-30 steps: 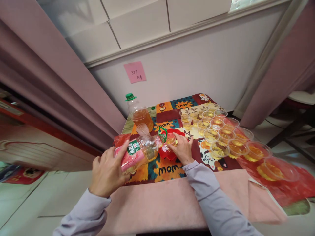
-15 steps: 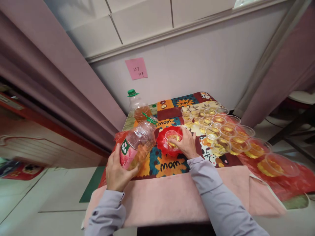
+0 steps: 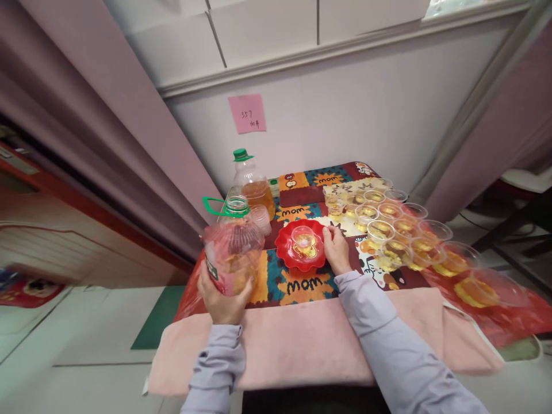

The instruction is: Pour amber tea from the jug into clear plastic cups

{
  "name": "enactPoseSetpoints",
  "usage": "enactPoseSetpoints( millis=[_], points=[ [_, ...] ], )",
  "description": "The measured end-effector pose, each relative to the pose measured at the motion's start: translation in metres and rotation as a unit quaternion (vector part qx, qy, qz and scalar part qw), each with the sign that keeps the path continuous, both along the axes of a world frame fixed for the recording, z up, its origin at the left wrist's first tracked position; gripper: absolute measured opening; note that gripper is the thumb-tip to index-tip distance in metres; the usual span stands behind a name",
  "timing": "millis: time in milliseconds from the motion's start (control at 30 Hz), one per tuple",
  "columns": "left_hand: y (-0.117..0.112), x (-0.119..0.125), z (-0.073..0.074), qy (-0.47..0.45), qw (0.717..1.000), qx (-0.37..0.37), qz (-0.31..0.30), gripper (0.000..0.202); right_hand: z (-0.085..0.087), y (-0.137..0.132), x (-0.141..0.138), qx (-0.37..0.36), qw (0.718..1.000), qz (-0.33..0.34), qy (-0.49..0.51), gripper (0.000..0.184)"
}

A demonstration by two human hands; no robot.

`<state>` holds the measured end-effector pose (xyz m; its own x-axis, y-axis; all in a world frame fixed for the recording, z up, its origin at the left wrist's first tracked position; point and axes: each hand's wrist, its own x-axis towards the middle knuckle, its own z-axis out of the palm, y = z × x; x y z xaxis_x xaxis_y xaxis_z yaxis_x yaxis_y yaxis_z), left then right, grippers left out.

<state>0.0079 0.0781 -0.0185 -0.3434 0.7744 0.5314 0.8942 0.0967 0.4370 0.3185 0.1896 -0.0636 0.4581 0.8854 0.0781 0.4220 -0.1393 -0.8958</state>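
Observation:
My left hand (image 3: 225, 300) is wrapped round the lower side of a large clear plastic bottle (image 3: 238, 246) with a pink label and a green handle ring. The bottle stands nearly upright, uncapped, with amber liquid in its lower part. My right hand (image 3: 337, 250) pinches the right rim of a red scalloped plate (image 3: 283, 246). On that plate sits a small clear plastic cup (image 3: 303, 237) with a little yellow liquid, apart from my fingers.
A second bottle with a green cap (image 3: 257, 192) and a stack of clear cups (image 3: 260, 219) stand behind the held bottle. Several filled cups (image 3: 395, 253) crowd the right side. A pink towel (image 3: 302, 345) covers the front edge.
The bottle, tilted toward the cup before, has swung left and upright in my left hand. My right hand has moved off the cup to the plate's right rim.

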Motion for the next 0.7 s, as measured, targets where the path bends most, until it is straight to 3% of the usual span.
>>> enactPoseSetpoints(
  millis=[133,200,267,367,500,600,700],
  points=[
    [0.006,-0.007,-0.025,-0.07,0.989,0.126,-0.019,0.129,-0.001,-0.011,-0.009,0.02,0.999,0.028,-0.01,0.064],
    [0.009,-0.011,-0.032,-0.107,0.983,0.149,-0.03,0.131,0.002,-0.018,-0.012,0.053,0.998,0.035,-0.021,0.071],
    [0.011,-0.013,-0.033,-0.14,0.979,0.145,-0.033,0.132,0.011,-0.023,-0.016,0.11,0.991,0.059,-0.056,0.077],
    [0.012,-0.013,-0.031,-0.178,0.972,0.151,-0.032,0.134,0.036,-0.028,-0.028,0.162,0.962,0.147,-0.166,0.08],
    [0.014,-0.012,-0.029,-0.184,0.967,0.169,-0.035,0.133,0.079,-0.027,-0.05,0.081,0.912,0.241,-0.323,0.083],
    [0.016,-0.012,-0.028,-0.19,0.966,0.171,-0.049,0.133,0.106,-0.025,-0.062,-0.001,0.868,0.279,-0.41,0.068],
    [0.017,-0.012,-0.026,-0.202,0.962,0.173,-0.057,0.134,0.121,-0.023,-0.066,-0.052,0.841,0.296,-0.45,0.052]
  ],
)
